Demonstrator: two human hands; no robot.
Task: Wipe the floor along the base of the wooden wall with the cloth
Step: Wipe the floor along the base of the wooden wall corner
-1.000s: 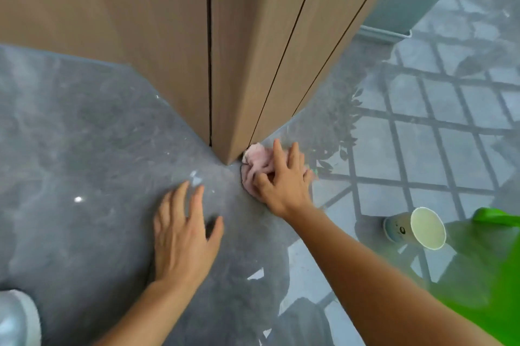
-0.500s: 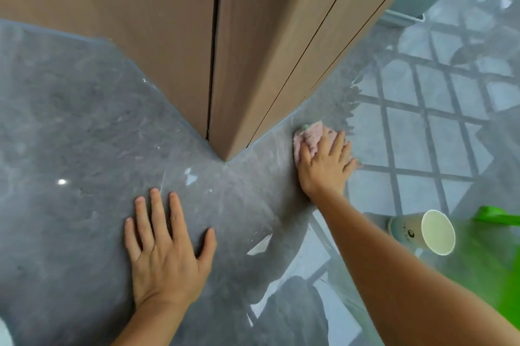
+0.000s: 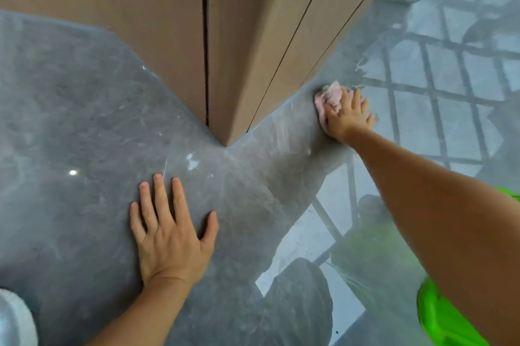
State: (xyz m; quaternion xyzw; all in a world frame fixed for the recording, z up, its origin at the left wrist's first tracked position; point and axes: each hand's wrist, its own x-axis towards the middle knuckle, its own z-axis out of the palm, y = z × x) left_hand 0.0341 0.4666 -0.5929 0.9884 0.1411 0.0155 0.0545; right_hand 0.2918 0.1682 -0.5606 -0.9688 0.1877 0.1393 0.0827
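A wooden wall [image 3: 157, 22] with dark vertical seams forms a corner that points toward me at the floor. My right hand [image 3: 347, 116] presses a crumpled pink cloth [image 3: 327, 98] flat on the glossy grey floor [image 3: 70, 120], right beside the base of the wall's right face, well past the corner. Most of the cloth is hidden under the palm and fingers. My left hand [image 3: 166, 230] lies flat on the floor in front of the corner, fingers spread, holding nothing.
A bright green plastic object [image 3: 439, 323] sits at the lower right under my right arm. A white rounded thing [image 3: 11, 317] shows at the bottom left edge. A window grid is reflected in the floor on the right. Small white specks [image 3: 192, 161] lie near the corner.
My right hand slid the cloth from the wall's corner away along the base of the right face. My left hand settled flat on the floor. The paper cup left the view.
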